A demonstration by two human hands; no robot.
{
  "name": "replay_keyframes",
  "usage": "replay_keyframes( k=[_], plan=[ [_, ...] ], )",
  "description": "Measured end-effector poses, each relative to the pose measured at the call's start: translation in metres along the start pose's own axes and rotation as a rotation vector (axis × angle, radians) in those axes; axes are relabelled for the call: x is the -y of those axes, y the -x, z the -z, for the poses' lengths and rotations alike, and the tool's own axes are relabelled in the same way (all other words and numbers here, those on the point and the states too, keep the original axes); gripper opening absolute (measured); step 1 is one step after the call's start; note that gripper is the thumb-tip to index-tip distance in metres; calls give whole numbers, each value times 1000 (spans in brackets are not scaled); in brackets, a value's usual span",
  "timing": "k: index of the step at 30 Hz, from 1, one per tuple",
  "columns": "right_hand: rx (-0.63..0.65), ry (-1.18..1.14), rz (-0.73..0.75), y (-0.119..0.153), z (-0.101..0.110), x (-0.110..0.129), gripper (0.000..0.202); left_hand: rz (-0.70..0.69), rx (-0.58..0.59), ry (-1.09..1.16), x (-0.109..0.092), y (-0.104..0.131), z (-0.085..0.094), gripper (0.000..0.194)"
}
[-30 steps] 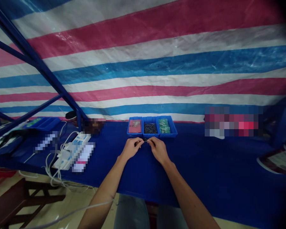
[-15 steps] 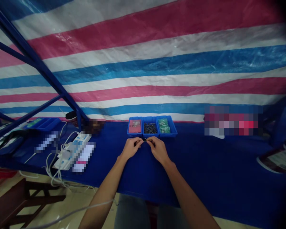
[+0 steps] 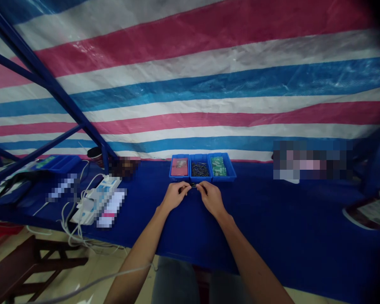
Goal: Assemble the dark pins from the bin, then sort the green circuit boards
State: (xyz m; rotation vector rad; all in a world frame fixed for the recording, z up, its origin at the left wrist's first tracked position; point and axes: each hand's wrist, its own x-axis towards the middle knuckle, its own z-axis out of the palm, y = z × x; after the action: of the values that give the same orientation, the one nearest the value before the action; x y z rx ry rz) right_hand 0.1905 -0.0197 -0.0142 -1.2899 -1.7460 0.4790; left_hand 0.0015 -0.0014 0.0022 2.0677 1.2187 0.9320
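Note:
My left hand (image 3: 175,195) is closed in a pinch at the left end of a small dark rod-like piece (image 3: 193,185). From the other side, my right hand (image 3: 211,197) pinches near its right end. The piece lies level between the fingertips, too small to name exactly. Just beyond my hands stand three blue bins side by side. The left bin (image 3: 170,172) contains pink-red flat items (image 3: 180,168). Many dark thin metal pieces (image 3: 200,169) fill the middle bin (image 3: 200,179). Green-and-white small parts (image 3: 218,166) lie in the right bin (image 3: 232,171).
A white power strip (image 3: 96,200) with tangled cables (image 3: 70,228) lies on the blue table (image 3: 272,236) to the left. Farther left is a blue tray (image 3: 63,164). A dark tub (image 3: 369,211) sits at the right edge. Striped sheeting (image 3: 209,88) hangs behind; a wooden stool (image 3: 28,266) stands lower left.
My right hand has shifted slightly to the right, so the gap between my fingertips is wider and more of the dark piece shows. My left hand has hardly moved.

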Motion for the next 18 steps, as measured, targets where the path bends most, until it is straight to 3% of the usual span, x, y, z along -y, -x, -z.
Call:
replay_keyframes(
  k=[8,14,18],
  plan=[
    [-92,37,-12,2,2,3,38,13,-25,5,-1,0,2,33],
    [-357,-114,-120,0,15,12,38,101,-233,-117,11,-1,0,32],
    [-542,-137,-155,-15,18,17,41,133,-263,-235,17,-1,4,25]
  ],
)
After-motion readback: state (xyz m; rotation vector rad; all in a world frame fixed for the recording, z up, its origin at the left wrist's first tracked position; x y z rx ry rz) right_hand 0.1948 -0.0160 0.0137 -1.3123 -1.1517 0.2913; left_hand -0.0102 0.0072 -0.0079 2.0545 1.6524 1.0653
